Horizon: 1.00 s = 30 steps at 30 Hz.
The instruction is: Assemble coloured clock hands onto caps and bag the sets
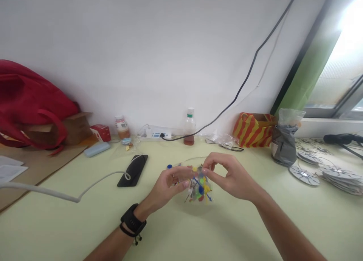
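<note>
A clear plastic bag [199, 193] full of small blue, yellow, green, red and white plastic pieces sits over the table in front of me. My left hand [173, 181] grips its upper left side, thumb and fingers closed about the edge. At the upper right, my right hand [224, 174] pinches the bag's top between thumb and forefinger. A blue round piece [169, 166] shows just behind my left fingers. What exactly the pieces are is too small and blurred to tell.
Left of my hands lies a black phone [132, 171], with a pale cable [104, 176] across it. Along the wall stand a power strip [154, 134], a bottle [190, 128] and a striped bag [252, 129]. Stacked discs [342, 174] lie right; a red backpack [31, 94] is left.
</note>
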Each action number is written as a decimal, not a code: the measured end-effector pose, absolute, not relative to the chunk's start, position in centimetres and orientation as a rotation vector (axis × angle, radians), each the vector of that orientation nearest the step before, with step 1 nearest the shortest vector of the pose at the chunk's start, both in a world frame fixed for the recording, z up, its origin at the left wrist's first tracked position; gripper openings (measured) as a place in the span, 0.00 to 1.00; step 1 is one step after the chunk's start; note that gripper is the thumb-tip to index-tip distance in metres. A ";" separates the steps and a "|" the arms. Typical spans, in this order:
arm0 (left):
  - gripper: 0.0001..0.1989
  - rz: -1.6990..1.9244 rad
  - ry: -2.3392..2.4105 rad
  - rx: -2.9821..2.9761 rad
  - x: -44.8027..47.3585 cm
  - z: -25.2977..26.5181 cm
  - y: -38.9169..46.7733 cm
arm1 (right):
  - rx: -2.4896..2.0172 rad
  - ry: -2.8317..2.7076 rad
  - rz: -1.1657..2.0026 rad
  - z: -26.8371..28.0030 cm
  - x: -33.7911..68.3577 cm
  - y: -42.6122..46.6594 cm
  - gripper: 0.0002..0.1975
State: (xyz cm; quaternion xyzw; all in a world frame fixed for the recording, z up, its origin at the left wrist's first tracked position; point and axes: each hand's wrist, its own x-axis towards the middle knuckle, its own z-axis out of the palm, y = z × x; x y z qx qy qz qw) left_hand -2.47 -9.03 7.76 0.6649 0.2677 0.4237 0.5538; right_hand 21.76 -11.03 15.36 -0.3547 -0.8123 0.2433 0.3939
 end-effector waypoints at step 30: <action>0.13 1.190 0.823 1.237 -3.7 6.4 -7.6 | -0.826 -1.329 1.385 6.6 20.1 -9.3 0.13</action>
